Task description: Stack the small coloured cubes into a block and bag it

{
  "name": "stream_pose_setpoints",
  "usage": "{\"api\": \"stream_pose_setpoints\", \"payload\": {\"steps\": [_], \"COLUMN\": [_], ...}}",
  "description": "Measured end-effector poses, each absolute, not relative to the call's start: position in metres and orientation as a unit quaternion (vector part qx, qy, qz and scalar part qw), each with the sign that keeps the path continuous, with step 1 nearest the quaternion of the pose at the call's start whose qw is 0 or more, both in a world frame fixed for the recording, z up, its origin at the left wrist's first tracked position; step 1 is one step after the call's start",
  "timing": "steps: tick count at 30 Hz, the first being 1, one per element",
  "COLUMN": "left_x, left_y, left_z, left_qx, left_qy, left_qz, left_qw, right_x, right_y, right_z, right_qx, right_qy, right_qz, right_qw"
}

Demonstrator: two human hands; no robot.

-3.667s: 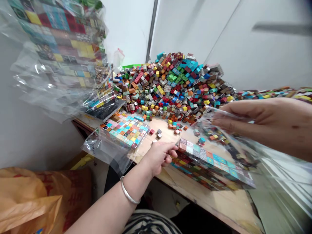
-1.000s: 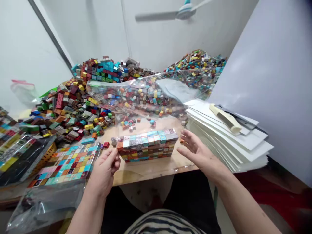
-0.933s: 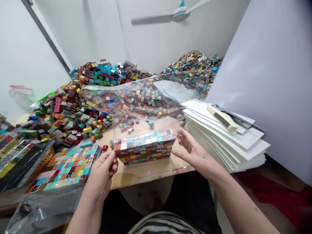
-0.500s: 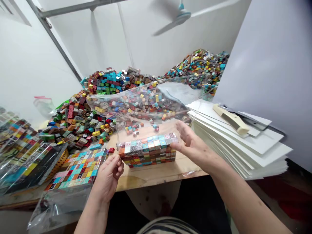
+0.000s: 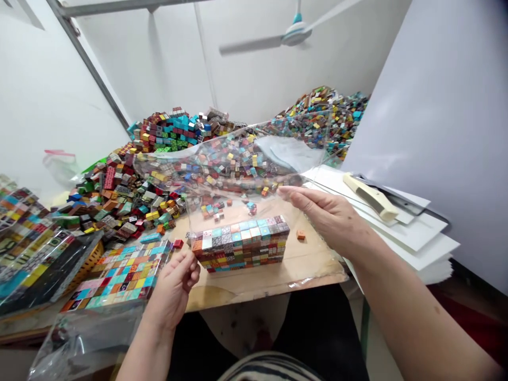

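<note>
A long block of stacked, printed cubes (image 5: pixel 244 244) stands on the wooden tabletop. Clear plastic bag film (image 5: pixel 222 174) spreads up and back behind it; whether the block is fully inside the bag I cannot tell. My left hand (image 5: pixel 178 280) is closed, thumb and fingers pinched on the film at the block's lower left corner. Above the block's right end, my right hand (image 5: pixel 329 214) has its thumb and fingers pressed together on the film. A loose orange cube (image 5: pixel 300 235) lies right of the block, and a red cube (image 5: pixel 178 244) lies left of it.
Piles of loose cubes (image 5: pixel 130 196) rise at the back. Left of me lie a bagged flat cube panel (image 5: pixel 123 275) and more wrapped cubes (image 5: pixel 32 259). A stack of white sheets (image 5: pixel 416 233) carries a cream-handled tool (image 5: pixel 371 197) at right. A fan (image 5: pixel 296 34) hangs above.
My right hand has gone from open beside the block's right end to pinched on the film, higher up. The orange cube now shows. My left hand keeps its pinch.
</note>
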State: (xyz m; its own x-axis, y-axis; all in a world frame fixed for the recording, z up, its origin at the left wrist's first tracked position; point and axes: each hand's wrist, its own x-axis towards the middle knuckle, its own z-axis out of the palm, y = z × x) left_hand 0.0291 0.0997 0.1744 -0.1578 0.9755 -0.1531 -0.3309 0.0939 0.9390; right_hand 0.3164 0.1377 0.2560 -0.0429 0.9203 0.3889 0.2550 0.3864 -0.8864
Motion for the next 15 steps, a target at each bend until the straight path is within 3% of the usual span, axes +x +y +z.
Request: {"api": "stream_pose_setpoints", "payload": {"steps": [15], "left_x": [0.031], "left_y": [0.098], "left_z": [0.174], "left_qx": [0.298], "left_qy": [0.436], "left_qz": [0.600], "left_qw": [0.601], "right_x": [0.299], "right_y": [0.151], "right_z": [0.199], "right_qx": [-0.503], "right_qy": [-0.612], "right_qz": [0.476], "right_qw": [0.383]}}
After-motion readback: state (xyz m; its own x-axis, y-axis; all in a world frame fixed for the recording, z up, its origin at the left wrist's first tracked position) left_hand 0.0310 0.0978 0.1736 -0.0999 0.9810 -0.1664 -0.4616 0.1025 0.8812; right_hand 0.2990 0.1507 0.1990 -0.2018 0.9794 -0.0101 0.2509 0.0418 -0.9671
